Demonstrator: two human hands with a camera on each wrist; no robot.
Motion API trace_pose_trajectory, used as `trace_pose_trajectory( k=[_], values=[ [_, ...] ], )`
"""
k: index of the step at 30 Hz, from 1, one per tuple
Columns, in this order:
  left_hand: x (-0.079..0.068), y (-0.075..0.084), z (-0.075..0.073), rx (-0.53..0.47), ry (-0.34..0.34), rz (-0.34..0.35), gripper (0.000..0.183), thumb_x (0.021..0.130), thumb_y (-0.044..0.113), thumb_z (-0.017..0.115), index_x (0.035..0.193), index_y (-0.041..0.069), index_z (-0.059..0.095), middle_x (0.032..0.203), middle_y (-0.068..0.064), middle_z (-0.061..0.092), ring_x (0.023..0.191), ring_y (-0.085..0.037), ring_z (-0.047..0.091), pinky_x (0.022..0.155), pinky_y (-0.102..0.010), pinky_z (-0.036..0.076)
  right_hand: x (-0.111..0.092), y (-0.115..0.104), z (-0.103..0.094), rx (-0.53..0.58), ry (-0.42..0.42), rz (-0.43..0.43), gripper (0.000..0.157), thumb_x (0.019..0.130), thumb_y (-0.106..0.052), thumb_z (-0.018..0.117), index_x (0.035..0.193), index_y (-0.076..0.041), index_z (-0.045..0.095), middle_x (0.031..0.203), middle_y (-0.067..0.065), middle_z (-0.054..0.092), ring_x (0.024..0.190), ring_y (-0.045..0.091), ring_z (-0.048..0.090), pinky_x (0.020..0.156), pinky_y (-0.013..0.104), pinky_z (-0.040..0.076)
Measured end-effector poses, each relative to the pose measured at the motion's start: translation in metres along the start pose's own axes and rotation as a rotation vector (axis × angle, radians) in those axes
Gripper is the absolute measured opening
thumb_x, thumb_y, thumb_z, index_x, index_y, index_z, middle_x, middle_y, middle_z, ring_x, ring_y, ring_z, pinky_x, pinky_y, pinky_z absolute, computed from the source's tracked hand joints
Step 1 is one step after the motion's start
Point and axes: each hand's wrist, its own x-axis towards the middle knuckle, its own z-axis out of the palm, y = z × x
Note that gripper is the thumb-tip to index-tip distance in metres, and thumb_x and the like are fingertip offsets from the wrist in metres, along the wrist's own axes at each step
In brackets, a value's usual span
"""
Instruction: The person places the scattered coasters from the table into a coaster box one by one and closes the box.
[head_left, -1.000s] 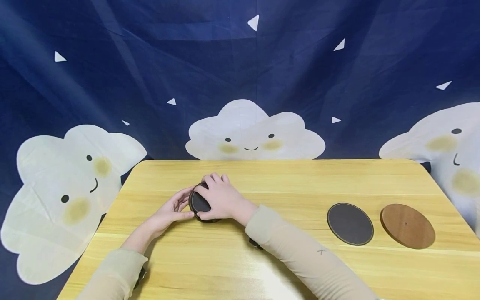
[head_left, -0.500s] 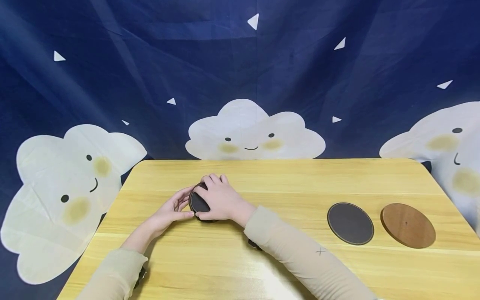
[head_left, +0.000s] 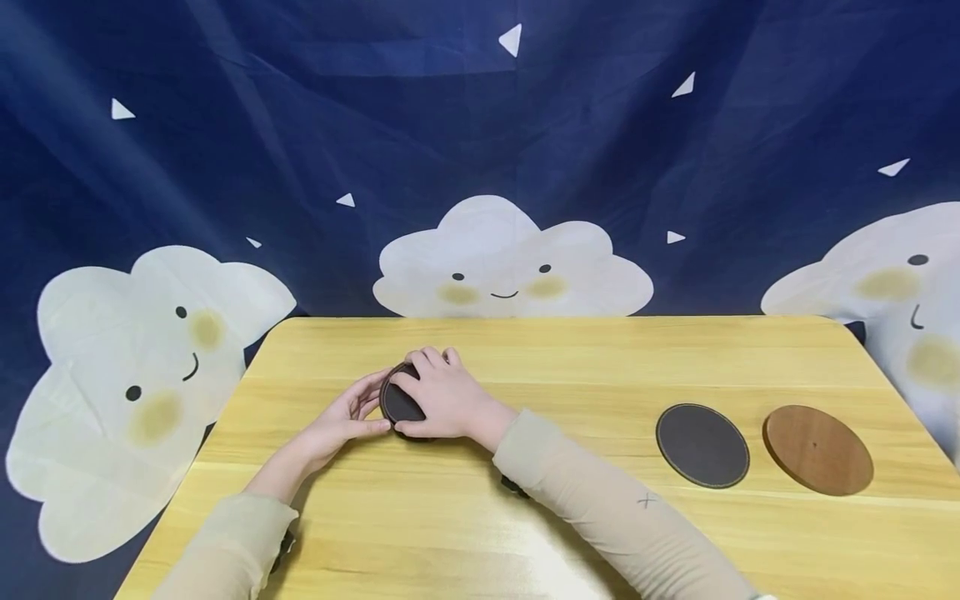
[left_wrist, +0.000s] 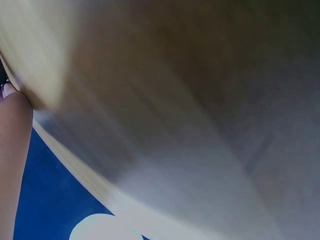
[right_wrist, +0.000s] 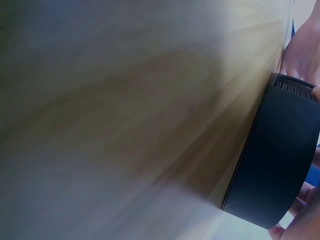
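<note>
A round, dark coaster holder (head_left: 402, 407) with a stitched-looking rim sits on the table left of centre in the head view. My left hand (head_left: 336, 429) curves round its left side, with the thumb at the near edge. From the right, my right hand (head_left: 448, 398) reaches over the top and grips it, thumb near and fingers at the far edge, covering much of it. The right wrist view shows the dark curved side of the holder (right_wrist: 274, 155) and a slot with ribbed edges at one end. In the left wrist view, only part of a hand (left_wrist: 14, 150) appears.
A flat dark coaster (head_left: 702, 446) with a stitched edge lies on the right of the wooden table (head_left: 525, 358). Beside it is a thicker brown wooden disc (head_left: 817, 450) with a small centre mark. A blue cloud-print curtain (head_left: 450, 125) hangs behind the table.
Both hands keep their hold on the coaster holder, with hardly any movement. The whole head view has shifted very slightly.
</note>
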Motion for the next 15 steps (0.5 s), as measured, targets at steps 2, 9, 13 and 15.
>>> trace_pose_trajectory(
  k=[2, 9, 13, 15],
  values=[
    [0.000, 0.000, 0.000, 0.000, 0.000, 0.000, 0.087, 0.097, -0.002, 0.072, 0.168, 0.002, 0.022, 0.156, 0.004, 0.045, 0.134, 0.010, 0.052, 0.111, -0.009, 0.044, -0.001, 0.001, -0.001, 0.000, -0.005, -0.001, 0.062, 0.095, -0.065, 0.064, 0.145, -0.029, 0.058, 0.150, 0.005, 0.051, 0.137, 0.024, 0.047, 0.109, 0.044, 0.041],
    [0.001, 0.001, 0.000, -0.002, 0.002, 0.003, 0.088, 0.096, -0.002, 0.072, 0.168, 0.002, 0.021, 0.156, 0.000, 0.045, 0.134, 0.009, 0.052, 0.111, -0.009, 0.044, -0.007, 0.005, -0.008, -0.007, -0.026, -0.015, 0.064, 0.097, -0.062, 0.063, 0.149, -0.025, 0.056, 0.154, 0.010, 0.049, 0.142, 0.026, 0.045, 0.115, 0.045, 0.042],
    [0.000, 0.002, 0.001, -0.004, 0.000, 0.002, 0.088, 0.096, -0.002, 0.072, 0.168, 0.002, 0.021, 0.160, -0.009, 0.042, 0.133, 0.010, 0.052, 0.111, -0.008, 0.043, -0.012, 0.008, -0.012, -0.016, -0.012, -0.025, 0.063, 0.098, -0.058, 0.064, 0.150, -0.024, 0.056, 0.155, 0.011, 0.049, 0.142, 0.027, 0.045, 0.116, 0.046, 0.043],
    [0.000, 0.001, 0.001, -0.003, 0.000, -0.001, 0.088, 0.096, -0.002, 0.072, 0.168, 0.002, 0.021, 0.163, -0.014, 0.040, 0.133, 0.010, 0.052, 0.111, -0.008, 0.042, -0.016, 0.010, -0.013, -0.021, -0.002, -0.029, 0.062, 0.098, -0.057, 0.064, 0.150, -0.023, 0.056, 0.154, 0.011, 0.050, 0.142, 0.027, 0.046, 0.115, 0.046, 0.044]
  ],
)
